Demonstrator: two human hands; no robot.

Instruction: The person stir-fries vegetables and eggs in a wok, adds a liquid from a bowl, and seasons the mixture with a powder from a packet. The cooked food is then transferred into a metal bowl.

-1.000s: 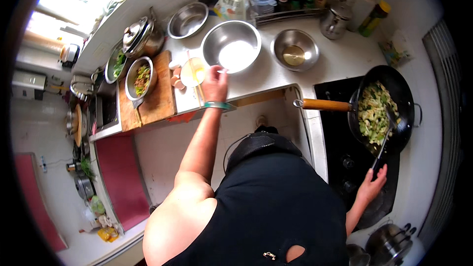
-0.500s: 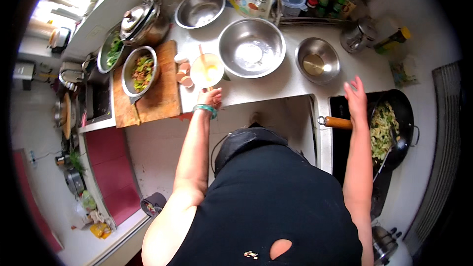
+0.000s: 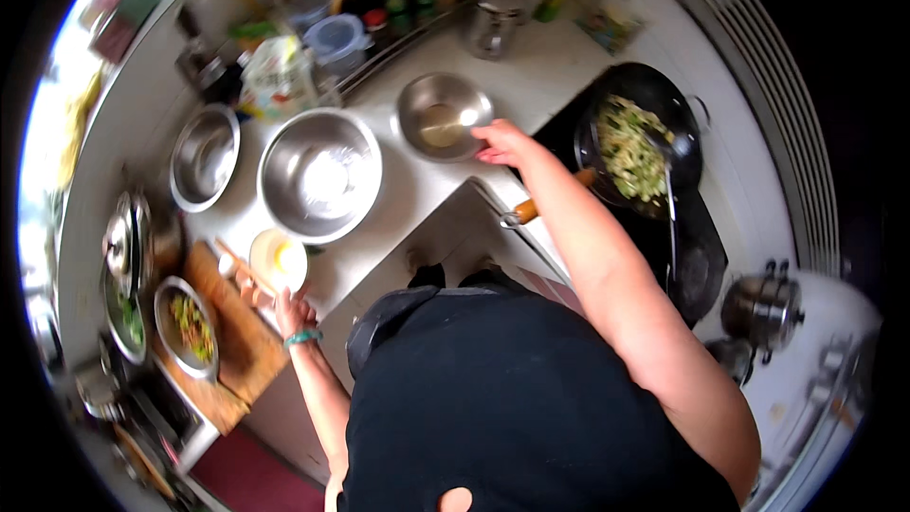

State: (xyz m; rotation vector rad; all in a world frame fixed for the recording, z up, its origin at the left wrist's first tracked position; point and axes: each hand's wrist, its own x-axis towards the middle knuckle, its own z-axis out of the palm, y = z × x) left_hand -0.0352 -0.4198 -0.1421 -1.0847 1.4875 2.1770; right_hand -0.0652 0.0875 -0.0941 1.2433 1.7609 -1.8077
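My right hand (image 3: 507,144) reaches over the counter, its fingers closed at the right rim of a small steel bowl (image 3: 417,104) with a little clear yellowish liquid in it. My left hand (image 3: 294,313), with a green bangle at the wrist, is closed at the near end of a pair of wooden chopsticks (image 3: 248,267). They slant along the left edge of a small pale bowl (image 3: 296,270) with yellow egg in it. Eggshells (image 3: 227,265) lie beside that bowl, partly hidden by the chopsticks and hand.
A black wok (image 3: 678,104) of chopped greens, with a spatula (image 3: 669,213), stands on the stove at right. Two steel basins (image 3: 275,171) (image 3: 190,161) sit further left. A cutting board (image 3: 251,351) bears an oval bowl of chopped food (image 3: 166,341). Bottles (image 3: 396,2) line the back.
The view has turned toward the stove. My right hand has moved from above the wok handle to the small steel bowl's rim. My left hand stays by the egg bowl and chopsticks.
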